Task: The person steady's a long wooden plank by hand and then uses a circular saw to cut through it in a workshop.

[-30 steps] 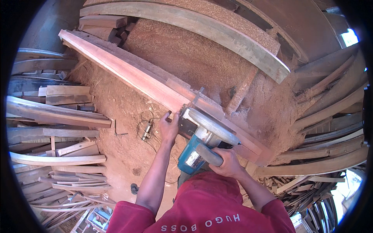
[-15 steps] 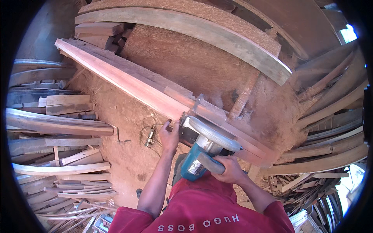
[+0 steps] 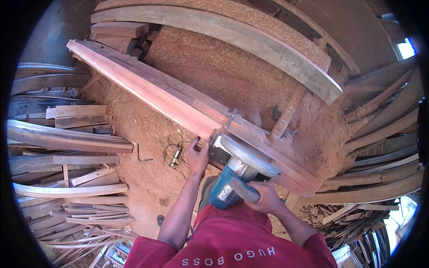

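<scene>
A teal circular saw [image 3: 225,190] with a silver blade guard rests on a long reddish plank [image 3: 147,91] lying diagonally before me. My right hand [image 3: 267,196] is wrapped round the saw's dark rear handle. At the plank's near edge, my left hand [image 3: 198,157] grips the front of the saw's base with bent fingers; part of that grip is hidden. A narrow metal guide bar [image 3: 231,119] sticks out from the saw across the wood. The blade itself is out of sight under the guard.
Stacked curved boards [image 3: 67,138] line the left, with more boards [image 3: 380,176] at the right. A long curved beam [image 3: 214,33] lies beyond the plank. On the sawdust-covered ground are a metal tool with a cable [image 3: 176,155] and an L-shaped rod [image 3: 141,154].
The view has shifted slightly, so the surroundings sit a little lower and to the right. Both hands keep their grip on the circular saw, which has barely moved along the plank.
</scene>
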`<state>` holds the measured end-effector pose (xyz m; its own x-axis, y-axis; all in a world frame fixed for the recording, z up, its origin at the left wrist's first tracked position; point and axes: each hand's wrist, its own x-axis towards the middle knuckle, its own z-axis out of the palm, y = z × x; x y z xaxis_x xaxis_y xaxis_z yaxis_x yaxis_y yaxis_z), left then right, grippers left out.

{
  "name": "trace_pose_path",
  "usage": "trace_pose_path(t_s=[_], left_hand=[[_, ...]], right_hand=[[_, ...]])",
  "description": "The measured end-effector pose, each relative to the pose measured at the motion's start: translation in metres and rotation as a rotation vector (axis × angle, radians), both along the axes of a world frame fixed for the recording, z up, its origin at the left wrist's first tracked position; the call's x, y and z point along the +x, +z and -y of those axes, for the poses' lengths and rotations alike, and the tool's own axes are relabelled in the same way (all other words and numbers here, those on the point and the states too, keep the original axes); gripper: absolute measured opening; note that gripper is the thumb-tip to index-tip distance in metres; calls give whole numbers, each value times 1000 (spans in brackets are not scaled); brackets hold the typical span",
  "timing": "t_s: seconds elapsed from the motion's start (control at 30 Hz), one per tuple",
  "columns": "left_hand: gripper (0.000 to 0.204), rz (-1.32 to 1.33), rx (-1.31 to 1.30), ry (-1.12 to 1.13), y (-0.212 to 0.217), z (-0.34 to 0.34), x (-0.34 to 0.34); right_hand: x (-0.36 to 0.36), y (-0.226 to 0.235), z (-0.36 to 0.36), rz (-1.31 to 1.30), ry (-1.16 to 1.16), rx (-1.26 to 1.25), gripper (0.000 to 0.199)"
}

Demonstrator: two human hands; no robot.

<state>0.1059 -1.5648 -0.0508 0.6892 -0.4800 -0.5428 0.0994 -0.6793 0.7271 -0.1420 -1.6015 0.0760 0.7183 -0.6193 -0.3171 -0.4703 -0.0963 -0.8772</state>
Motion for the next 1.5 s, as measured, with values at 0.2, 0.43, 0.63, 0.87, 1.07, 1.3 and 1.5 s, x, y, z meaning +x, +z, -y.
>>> trace_pose_path(t_s=[0.2, 0.43, 0.63, 0.87, 1.07, 1.3, 1.5], left_hand=[[65, 7, -13, 11, 1, 1, 6], [61, 21, -6, -2, -16, -8, 17], [62, -40, -40, 56, -3, 1, 17], [59, -5, -11, 37, -1, 2, 29], [61, -28, -12, 30, 3, 4, 37], [61, -39, -27, 44, -6, 2, 45], [61, 5, -21, 26, -7, 2, 54]], right_hand=[[7, 0, 0, -3, -5, 19, 37], [17, 4, 1, 10, 0, 26, 36], [24, 5, 5, 18, -18, 0, 26], [32, 2, 5, 24, -8, -15, 26], [40, 3, 4, 26, -12, -22, 26], [47, 3, 5, 14, -11, 6, 31], [57, 6, 8, 4, -13, 16, 32]])
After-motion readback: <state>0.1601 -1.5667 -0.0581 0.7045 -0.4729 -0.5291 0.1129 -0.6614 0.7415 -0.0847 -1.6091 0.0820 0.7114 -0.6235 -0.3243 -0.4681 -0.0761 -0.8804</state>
